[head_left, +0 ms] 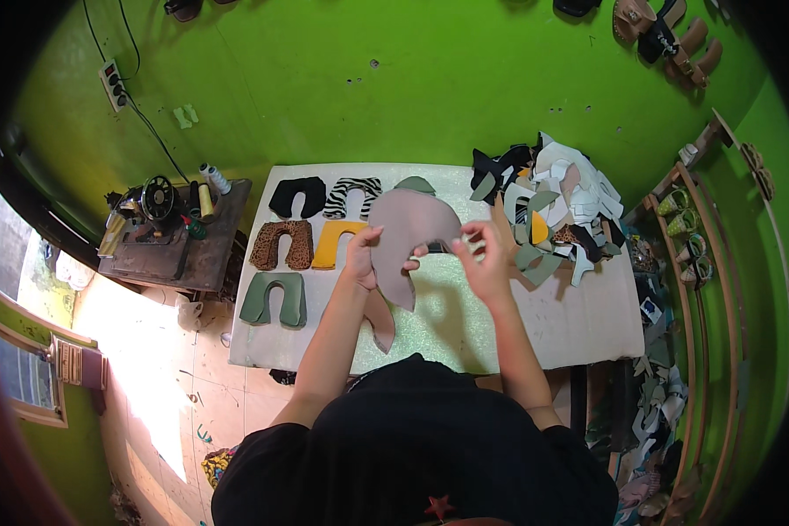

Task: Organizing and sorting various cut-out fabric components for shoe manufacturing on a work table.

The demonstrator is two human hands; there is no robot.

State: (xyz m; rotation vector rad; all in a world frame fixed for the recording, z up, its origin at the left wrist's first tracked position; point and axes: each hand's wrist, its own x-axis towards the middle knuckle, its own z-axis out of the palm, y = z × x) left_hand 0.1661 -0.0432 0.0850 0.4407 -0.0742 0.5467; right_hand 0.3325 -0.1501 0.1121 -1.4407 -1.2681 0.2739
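Note:
Above the table my left hand is closed on a mauve-grey U-shaped shoe-upper piece, its fingertips showing in the inner cutout. A second mauve-grey tip hangs below it, so more than one piece may be in the hand. Beside the right edge of that piece is my right hand, fingers bent and apart, with nothing visible in them. Behind the held piece a green piece shows partly. To the left lie U-shaped stacks: black, zebra-print, leopard-print, yellow and green.
A heap of mixed scraps covers the table's right end. The pale table stands against a green wall. On its left is a sewing machine with thread cones. A wooden rack holding sandals stands right.

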